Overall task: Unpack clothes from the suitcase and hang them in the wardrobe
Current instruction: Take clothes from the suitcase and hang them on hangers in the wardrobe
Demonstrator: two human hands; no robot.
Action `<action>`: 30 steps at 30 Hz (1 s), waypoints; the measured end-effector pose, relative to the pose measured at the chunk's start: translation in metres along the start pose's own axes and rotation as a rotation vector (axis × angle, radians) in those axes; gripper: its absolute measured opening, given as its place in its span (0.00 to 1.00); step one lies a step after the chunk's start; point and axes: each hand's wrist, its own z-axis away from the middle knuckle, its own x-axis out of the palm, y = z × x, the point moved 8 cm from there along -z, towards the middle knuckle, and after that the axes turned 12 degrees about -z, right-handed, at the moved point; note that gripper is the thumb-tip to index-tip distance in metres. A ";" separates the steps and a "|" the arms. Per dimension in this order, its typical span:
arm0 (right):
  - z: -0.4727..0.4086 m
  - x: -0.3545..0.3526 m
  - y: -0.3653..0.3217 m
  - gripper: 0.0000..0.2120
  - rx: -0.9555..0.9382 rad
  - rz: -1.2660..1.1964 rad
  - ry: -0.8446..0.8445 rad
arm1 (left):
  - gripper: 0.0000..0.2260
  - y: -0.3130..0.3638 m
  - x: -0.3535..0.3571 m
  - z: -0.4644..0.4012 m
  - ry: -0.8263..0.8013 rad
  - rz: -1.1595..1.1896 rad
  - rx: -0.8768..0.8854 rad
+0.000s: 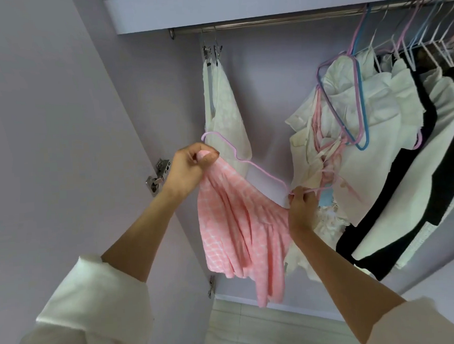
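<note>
The pink checked garment (239, 218) hangs below the wardrobe rail (278, 20), half-threaded on a lilac hanger (249, 161). The left hand (191, 168) grips bunched fabric; the right hand (301, 202), its fingers pinching a strap, should seat it in the hanger's end, then level the garment before hooking the hanger over the rail.

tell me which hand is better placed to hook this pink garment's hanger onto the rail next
Left, probably. The left hand grips the pink garment right at the hook end of the lilac hanger, below the rail. The right hand pinches the hanger's far, lower end.
</note>
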 end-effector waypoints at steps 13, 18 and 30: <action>-0.031 -0.014 -0.052 0.18 -0.422 0.485 -0.238 | 0.16 -0.036 0.011 0.017 -0.156 -1.087 0.618; -0.013 0.010 -0.051 0.18 -0.567 0.725 -0.417 | 0.14 -0.006 0.028 0.020 -0.094 -1.042 0.818; -0.024 0.025 -0.046 0.10 -0.325 0.602 -0.559 | 0.27 -0.088 0.062 0.020 -0.402 -0.866 0.138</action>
